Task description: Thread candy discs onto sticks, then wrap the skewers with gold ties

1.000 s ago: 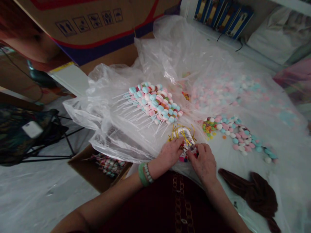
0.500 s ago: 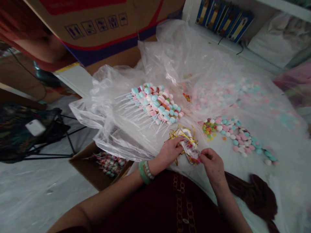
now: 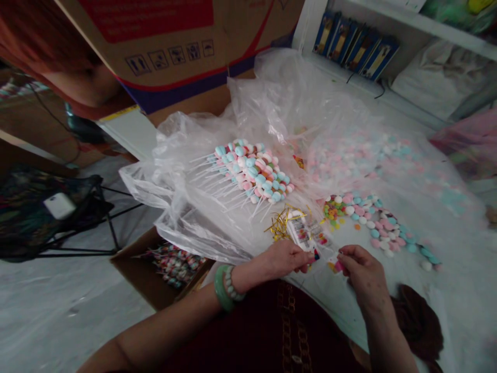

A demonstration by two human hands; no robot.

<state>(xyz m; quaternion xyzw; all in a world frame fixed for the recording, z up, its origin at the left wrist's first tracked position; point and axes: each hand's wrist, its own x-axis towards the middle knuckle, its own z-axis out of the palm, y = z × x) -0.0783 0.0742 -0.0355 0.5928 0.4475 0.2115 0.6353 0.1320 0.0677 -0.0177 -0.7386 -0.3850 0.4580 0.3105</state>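
Observation:
My right hand point(image 3: 363, 272) is closed in a pinch on the near end of a small clear printed plastic bag point(image 3: 321, 238). The bag slants away from it over the table. With thumb and fingers closed, my left hand point(image 3: 285, 260) grips the near end of a stack of similar printed bags point(image 3: 298, 230); its fingertips are partly hidden. Loose gold twist ties point(image 3: 279, 225) lie just left of the stack. Beyond them, candy skewers point(image 3: 252, 168) in pink, blue and white are piled with their white sticks pointing left.
Loose pastel candies point(image 3: 388, 228) and small colourful candies point(image 3: 333, 211) lie at right, near a large clear plastic sheet point(image 3: 295, 88). A cardboard carton point(image 3: 182, 85) stands behind. Below left, an open box point(image 3: 140, 269) holds more skewers. A brown cloth point(image 3: 419, 321) lies at right.
My right hand has moved right and nearer, drawing one bag apart from the stack. My left hand has shifted to the stack's near end. The view has tilted slightly.

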